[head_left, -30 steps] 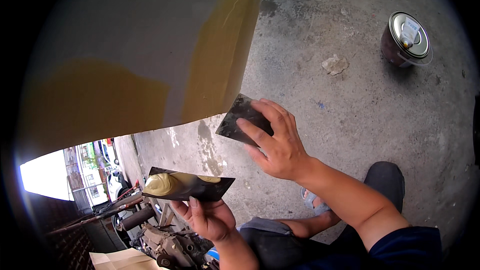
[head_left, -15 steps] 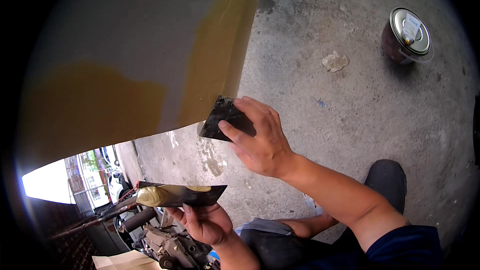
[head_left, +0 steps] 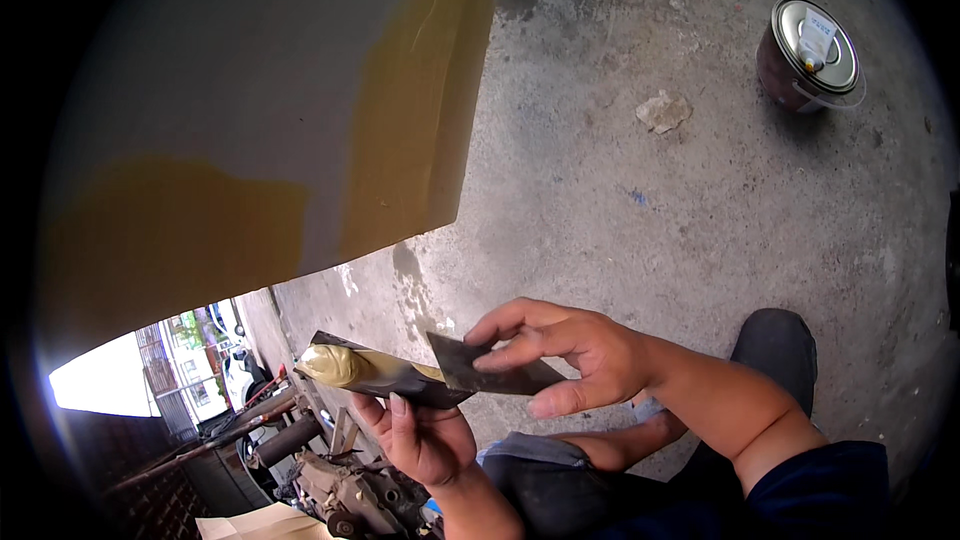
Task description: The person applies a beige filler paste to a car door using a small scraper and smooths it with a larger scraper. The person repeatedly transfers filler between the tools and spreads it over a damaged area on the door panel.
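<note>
My left hand [head_left: 425, 440] is closed on a dark flat plate [head_left: 432, 396], held from beneath. On that plate lies a thick lump of yellowish body filler [head_left: 338, 366], with a thinner smear trailing toward its right end. In my right hand [head_left: 575, 355] is a dark flat spreader blade [head_left: 490, 368], pinched between thumb and fingers. The blade's left edge overlaps the right end of the plate, at the filler smear; whether they touch I cannot tell. Above them at the upper left is a grey panel [head_left: 250, 50] with yellow-brown patches [head_left: 400, 130] along its right and lower edges.
A dark lidded pail [head_left: 785, 75] stands on the concrete floor [head_left: 590, 210] at the far right, with a white tube [head_left: 816, 38] on its lid. A pale flat chunk [head_left: 664, 112] lies nearby. Greasy machine parts [head_left: 345, 490] and cardboard [head_left: 265, 525] are at the lower left.
My right hand has drawn the spreader down from the panel's lower corner to the plate. My left hand has tilted the plate slightly. The whole view has shifted a little.
</note>
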Action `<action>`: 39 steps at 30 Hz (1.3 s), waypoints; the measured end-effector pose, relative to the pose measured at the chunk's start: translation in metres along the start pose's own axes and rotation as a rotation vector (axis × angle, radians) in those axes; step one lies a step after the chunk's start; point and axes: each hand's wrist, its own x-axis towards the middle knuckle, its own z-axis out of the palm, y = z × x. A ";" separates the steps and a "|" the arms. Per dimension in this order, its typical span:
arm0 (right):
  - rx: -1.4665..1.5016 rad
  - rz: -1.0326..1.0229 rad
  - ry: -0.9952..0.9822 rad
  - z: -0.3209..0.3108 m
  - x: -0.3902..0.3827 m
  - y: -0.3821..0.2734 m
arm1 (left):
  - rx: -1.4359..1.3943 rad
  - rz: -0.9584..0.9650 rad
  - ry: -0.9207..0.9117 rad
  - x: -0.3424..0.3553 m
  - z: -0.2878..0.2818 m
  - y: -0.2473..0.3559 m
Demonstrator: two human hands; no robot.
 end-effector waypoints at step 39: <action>-1.273 -0.328 0.870 -0.011 0.036 0.122 | -0.021 0.142 0.080 0.003 -0.020 0.003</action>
